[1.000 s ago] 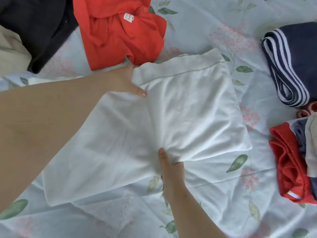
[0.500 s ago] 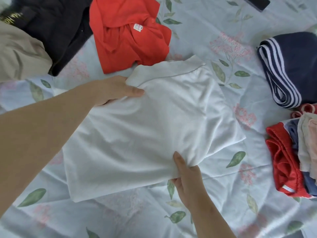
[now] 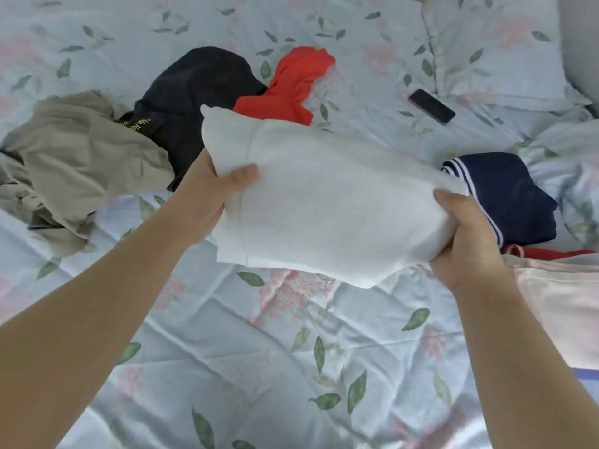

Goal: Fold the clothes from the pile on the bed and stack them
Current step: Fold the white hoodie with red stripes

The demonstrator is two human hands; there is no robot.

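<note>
A folded white garment [image 3: 327, 205] hangs in the air above the bed. My left hand [image 3: 207, 192] grips its left end, thumb on top. Its right end is clasped by my right hand [image 3: 466, 234]. Behind it lies the unfolded pile: a beige garment [image 3: 81, 163], a black garment [image 3: 194, 98] and a red garment [image 3: 291, 89]. To the right sits a folded navy garment with white stripes [image 3: 505, 196]. In front of that is a stack topped by a pale pink garment [image 3: 564, 299] with a red edge beneath.
The bed carries a light blue floral sheet [image 3: 259, 351]. A dark phone [image 3: 431, 106] lies on the sheet at the back right, near a pillow [image 3: 492, 43] in the same fabric.
The white garment was lying on the bed, held at two edges. Now it is folded smaller and lifted off the sheet between both hands, and the view has tilted up.
</note>
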